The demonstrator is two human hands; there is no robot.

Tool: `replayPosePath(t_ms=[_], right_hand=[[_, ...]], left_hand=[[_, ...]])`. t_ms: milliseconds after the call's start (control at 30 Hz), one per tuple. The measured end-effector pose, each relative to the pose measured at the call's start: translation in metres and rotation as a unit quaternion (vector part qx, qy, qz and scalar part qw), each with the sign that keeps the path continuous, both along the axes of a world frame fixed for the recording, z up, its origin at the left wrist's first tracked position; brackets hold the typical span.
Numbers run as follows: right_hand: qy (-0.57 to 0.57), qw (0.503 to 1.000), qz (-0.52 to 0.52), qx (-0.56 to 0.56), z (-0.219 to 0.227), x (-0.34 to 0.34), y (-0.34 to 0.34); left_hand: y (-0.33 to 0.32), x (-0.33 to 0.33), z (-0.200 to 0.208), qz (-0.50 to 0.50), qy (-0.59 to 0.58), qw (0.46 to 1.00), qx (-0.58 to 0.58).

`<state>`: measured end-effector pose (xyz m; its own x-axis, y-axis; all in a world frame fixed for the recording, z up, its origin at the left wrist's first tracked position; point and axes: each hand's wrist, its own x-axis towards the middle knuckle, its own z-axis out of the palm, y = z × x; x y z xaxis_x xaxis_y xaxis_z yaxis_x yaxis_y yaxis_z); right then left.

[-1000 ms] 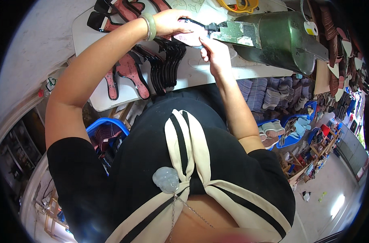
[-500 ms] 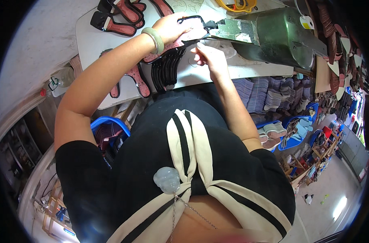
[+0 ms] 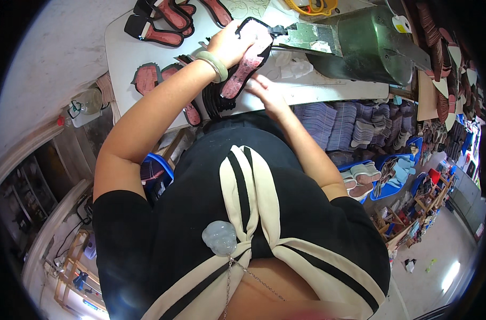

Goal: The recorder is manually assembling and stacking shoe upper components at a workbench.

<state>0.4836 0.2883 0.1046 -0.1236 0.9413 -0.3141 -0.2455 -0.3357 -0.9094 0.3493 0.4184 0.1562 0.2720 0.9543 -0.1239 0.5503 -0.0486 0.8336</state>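
Observation:
A pink, speckled slipper sole with a black edge [image 3: 246,66] lies under the head of a green sewing machine [image 3: 355,45], its heel end slanting down toward me. My left hand [image 3: 228,45], with a pale bangle at the wrist, grips the sole by its left side near the toe end. My right hand [image 3: 268,96] is just right of the sole's heel end, its fingers stretched toward the edge and slightly blurred; I cannot tell whether they touch it. A stack of black-edged pieces [image 3: 212,101] sits partly hidden beneath the sole and my left wrist.
More pink soles [image 3: 147,77] lie on the white table [image 3: 123,50], with black-strapped ones [image 3: 163,37] at the far left. A yellow basket [image 3: 312,7] stands behind the machine. Stacked grey soles [image 3: 331,125] and blue bins [image 3: 392,178] are at the right, a jug [image 3: 88,101] at the left.
The sole has turned, its heel end swinging right and toward me. My left hand and arm have moved right with it. My right hand has come nearer, its fingers stretching out from a curl.

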Motion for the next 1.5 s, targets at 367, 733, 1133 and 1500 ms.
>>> replayPosePath(t_ms=[367,733,1133,1500], right_hand=[[0.025,0.994,-0.107,-0.015,-0.008,0.014,-0.003],[-0.368,0.903,0.113,0.193,0.047,-0.069,0.099],[-0.386,0.824,0.407,0.082,0.075,-0.176,0.094],[0.241,0.968,0.039,0.057,0.121,-0.132,0.031]], left_hand=[[0.013,0.002,-0.009,0.098,0.056,0.991,0.066],[-0.062,-0.178,-0.066,0.435,-0.063,0.880,0.180],[-0.162,-0.239,-0.095,0.391,0.145,0.904,0.096],[-0.122,-0.154,0.013,0.106,-0.681,0.709,-0.150]])
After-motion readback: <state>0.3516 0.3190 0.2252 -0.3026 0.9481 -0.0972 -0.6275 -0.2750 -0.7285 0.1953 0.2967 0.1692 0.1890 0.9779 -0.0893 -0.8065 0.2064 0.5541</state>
